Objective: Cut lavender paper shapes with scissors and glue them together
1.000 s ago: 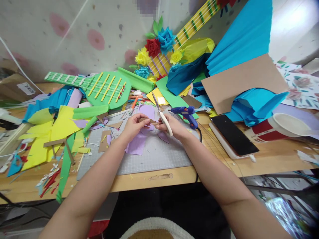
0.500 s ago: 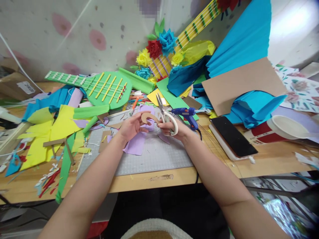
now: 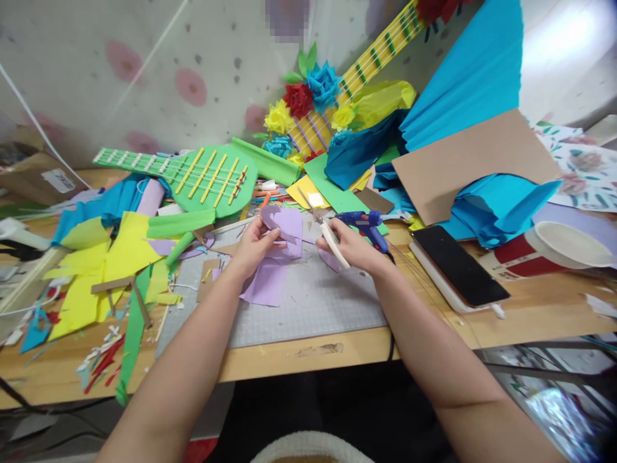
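Note:
Over the grey cutting mat (image 3: 313,312), my left hand (image 3: 250,249) pinches a curved, hook-shaped cardboard piece (image 3: 278,222), its purple-covered face now showing. My right hand (image 3: 355,245) is wrapped round the white handles of a pair of scissors (image 3: 334,243). The scissor blades point away to the upper left, apart from the curved piece; motion blur hides how far they are parted. Beneath and beside my left hand lie purple paper sheets (image 3: 264,283). Just beyond my right hand rests a blue glue gun (image 3: 359,220).
A green paper-covered lute shape (image 3: 216,177) lies at the back left, near yellow paper (image 3: 128,241). Paper flowers (image 3: 299,99) and a yellow instrument neck stand behind. To the right are a cardboard sheet (image 3: 463,154), a black phone (image 3: 460,263) and a paper cup (image 3: 544,251).
The curved piece has turned from its bare brown face to its purple face in my left hand. My right hand has moved away to the right with the scissors.

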`<control>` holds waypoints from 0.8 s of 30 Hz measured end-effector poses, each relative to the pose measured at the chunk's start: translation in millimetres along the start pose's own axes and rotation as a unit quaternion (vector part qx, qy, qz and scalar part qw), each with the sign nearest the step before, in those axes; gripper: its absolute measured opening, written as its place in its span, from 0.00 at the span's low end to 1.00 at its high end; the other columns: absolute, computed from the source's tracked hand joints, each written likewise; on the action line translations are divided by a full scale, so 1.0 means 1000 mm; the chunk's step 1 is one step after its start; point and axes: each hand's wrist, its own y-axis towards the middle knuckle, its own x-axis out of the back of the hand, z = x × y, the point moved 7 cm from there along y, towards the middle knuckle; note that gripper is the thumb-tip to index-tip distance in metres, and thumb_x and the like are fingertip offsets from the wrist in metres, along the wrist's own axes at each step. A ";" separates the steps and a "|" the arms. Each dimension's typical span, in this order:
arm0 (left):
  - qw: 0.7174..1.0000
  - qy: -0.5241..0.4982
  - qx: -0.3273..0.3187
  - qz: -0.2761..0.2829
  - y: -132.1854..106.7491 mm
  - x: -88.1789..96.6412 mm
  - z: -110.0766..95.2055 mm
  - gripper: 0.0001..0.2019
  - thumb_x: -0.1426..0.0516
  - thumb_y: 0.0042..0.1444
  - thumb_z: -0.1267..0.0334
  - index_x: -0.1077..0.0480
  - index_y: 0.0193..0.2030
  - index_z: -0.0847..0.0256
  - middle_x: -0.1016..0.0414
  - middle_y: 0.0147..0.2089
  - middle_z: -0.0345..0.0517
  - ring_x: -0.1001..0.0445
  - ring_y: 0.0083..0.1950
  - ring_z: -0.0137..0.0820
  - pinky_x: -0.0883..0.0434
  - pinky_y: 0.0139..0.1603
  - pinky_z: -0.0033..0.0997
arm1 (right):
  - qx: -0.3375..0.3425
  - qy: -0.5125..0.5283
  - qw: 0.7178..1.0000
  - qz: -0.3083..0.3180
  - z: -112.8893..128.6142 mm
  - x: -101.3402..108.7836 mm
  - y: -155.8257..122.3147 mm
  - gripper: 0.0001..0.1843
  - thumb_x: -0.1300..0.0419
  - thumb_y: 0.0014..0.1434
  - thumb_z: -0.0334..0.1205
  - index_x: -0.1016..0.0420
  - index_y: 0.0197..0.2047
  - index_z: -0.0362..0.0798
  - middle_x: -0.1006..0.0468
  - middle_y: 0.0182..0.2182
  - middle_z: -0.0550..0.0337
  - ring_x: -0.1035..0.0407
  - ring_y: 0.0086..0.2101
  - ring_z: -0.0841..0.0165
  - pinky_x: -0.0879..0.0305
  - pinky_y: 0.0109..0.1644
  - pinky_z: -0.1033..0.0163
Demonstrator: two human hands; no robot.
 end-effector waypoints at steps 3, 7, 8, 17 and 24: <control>0.999 -0.022 -0.008 -0.036 0.003 0.012 -0.002 0.19 0.36 0.39 0.65 0.34 0.40 0.60 0.28 0.38 0.40 0.28 0.34 0.25 0.26 0.34 0.28 | 0.021 -0.117 0.990 0.074 0.005 -0.004 -0.006 0.22 0.42 0.46 0.58 0.41 0.33 0.49 0.32 0.27 0.62 0.40 0.26 0.70 0.49 0.27 0.67; 0.999 -0.033 -0.004 -0.041 0.005 0.018 -0.001 0.20 0.35 0.35 0.70 0.35 0.37 0.61 0.28 0.32 0.38 0.28 0.30 0.23 0.27 0.34 0.25 | 0.044 -0.175 0.976 0.122 0.009 -0.017 -0.007 0.25 0.43 0.46 0.61 0.41 0.34 0.49 0.30 0.30 0.59 0.38 0.27 0.69 0.49 0.28 0.67; 0.999 -0.031 0.001 -0.037 0.005 0.018 0.000 0.20 0.35 0.34 0.70 0.35 0.37 0.61 0.28 0.30 0.37 0.28 0.29 0.24 0.27 0.33 0.25 | 0.051 -0.180 0.975 0.123 0.010 -0.019 -0.006 0.25 0.44 0.46 0.62 0.41 0.34 0.49 0.30 0.30 0.59 0.38 0.27 0.69 0.49 0.28 0.67; 0.998 0.011 0.031 -0.046 0.004 0.018 0.000 0.24 0.36 0.32 0.73 0.42 0.37 0.60 0.26 0.26 0.37 0.25 0.27 0.28 0.27 0.30 0.28 | 0.060 -0.202 0.972 0.106 0.009 -0.025 -0.003 0.28 0.44 0.45 0.64 0.39 0.36 0.48 0.29 0.29 0.60 0.40 0.25 0.71 0.52 0.28 0.68; 0.997 -0.005 0.038 -0.070 0.003 0.020 0.003 0.23 0.36 0.32 0.72 0.43 0.35 0.61 0.26 0.25 0.38 0.25 0.26 0.28 0.27 0.31 0.29 | 0.050 -0.181 0.978 0.087 0.009 -0.028 -0.001 0.24 0.43 0.45 0.62 0.39 0.33 0.49 0.32 0.25 0.63 0.42 0.24 0.72 0.54 0.27 0.68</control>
